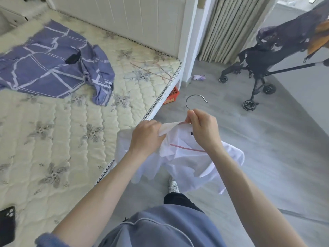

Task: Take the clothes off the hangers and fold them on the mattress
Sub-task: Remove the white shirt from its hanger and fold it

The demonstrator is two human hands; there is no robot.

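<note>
Near the mattress (pixel 58 139) edge, over grey floor: white shirt (pixel 187 157) held up on a pink hanger (pixel 187 147) with metal hook. Left hand (pixel 146 135) curled, gripping the collar fabric. Right hand (pixel 203 129) pinching the hanger neck below the hook. Far left on the mattress: crumpled blue patterned garment (pixel 49 65); bare hangers (pixel 151 70) near its far right corner. Stroller (pixel 267 56) far right.

Stands right of the mattress (pixel 53 139), pinching the hanger (pixel 193 99) neck in the right hand (pixel 203 130), gripping the white shirt (pixel 187 163) collar in the left hand (pixel 146 138). Far on the mattress: blue cloth (pixel 46 68) left, bare hangers (pixel 151 72) right.
</note>
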